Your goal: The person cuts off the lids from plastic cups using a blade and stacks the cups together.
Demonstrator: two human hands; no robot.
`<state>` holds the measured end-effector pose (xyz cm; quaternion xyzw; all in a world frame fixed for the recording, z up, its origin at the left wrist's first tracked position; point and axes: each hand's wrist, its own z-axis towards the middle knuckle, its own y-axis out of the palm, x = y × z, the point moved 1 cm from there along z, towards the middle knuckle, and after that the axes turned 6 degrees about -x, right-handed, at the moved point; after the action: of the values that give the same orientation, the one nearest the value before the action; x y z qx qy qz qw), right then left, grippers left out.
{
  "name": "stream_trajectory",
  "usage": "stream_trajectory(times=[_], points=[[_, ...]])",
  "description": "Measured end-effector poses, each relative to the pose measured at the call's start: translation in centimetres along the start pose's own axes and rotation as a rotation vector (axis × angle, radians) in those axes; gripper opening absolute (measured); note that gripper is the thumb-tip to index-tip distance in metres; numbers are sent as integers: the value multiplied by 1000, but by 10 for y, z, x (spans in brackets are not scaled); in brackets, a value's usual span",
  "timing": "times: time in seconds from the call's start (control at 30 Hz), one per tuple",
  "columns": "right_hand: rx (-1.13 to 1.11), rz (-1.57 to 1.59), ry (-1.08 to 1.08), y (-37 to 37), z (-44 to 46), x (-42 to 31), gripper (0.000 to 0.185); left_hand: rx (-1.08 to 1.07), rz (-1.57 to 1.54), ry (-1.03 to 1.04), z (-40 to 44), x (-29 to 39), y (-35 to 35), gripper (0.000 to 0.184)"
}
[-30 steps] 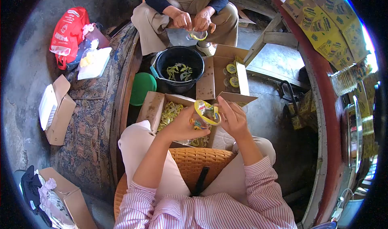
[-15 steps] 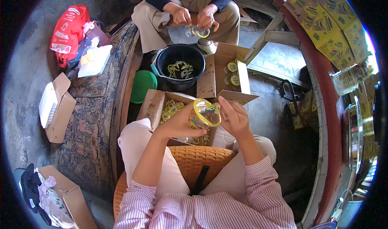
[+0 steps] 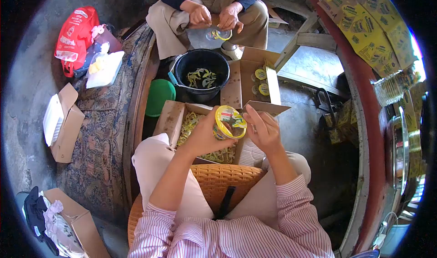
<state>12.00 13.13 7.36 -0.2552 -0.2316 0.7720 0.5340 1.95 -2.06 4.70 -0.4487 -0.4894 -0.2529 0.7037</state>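
Note:
My left hand (image 3: pixel 202 136) is wrapped around a plastic cup (image 3: pixel 220 131), tilted so its top faces me. A yellow printed film lid (image 3: pixel 226 115) shows on that top, with a dark patch near its lower right. Beside the rim, my right hand (image 3: pixel 265 132) has thumb and forefinger drawn together at the lid's edge; what lies between them, if anything, is too small to make out. Below both hands, a cardboard box (image 3: pixel 170 117) holds a heap of yellow-green strips (image 3: pixel 191 123), partly hidden by my left hand.
Opposite, a person's hands (image 3: pixel 227 17) hold another yellow-rimmed cup (image 3: pixel 219 34). Between us stand a black bucket (image 3: pixel 180 82) with scraps inside and an open carton (image 3: pixel 271 82) with yellow-lidded cups. A green lid (image 3: pixel 160 97) lies left of the bucket.
The cup in my left hand has turned, so more of the printed yellow lid faces me. My right hand stays near its rim. Opposite, the person's cup has shifted slightly.

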Motion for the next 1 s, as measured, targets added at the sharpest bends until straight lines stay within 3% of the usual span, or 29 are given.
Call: stream_trajectory(times=[0.07, 0.37, 0.73, 0.83, 0.87, 1.0], points=[[-7, 0, -3, 0, -1, 0, 44, -14, -46, -17, 0, 0, 0, 83], [10, 65, 2, 2, -3, -4, 41, -120, -205, 3, -1, 12, 1, 60], [6, 75, -21, 5, -6, -7, 39, -206, -283, -125, -5, 20, -6, 57], [37, 39, -28, 3, -1, -5, 38, -173, -246, -5, -2, 18, -8, 60], [60, 21, -37, 3, 2, -3, 38, -149, -356, -4, -2, 17, -7, 61], [40, 18, -8, -1, -2, -2, 40, -187, -271, -53, -5, 7, -10, 61]])
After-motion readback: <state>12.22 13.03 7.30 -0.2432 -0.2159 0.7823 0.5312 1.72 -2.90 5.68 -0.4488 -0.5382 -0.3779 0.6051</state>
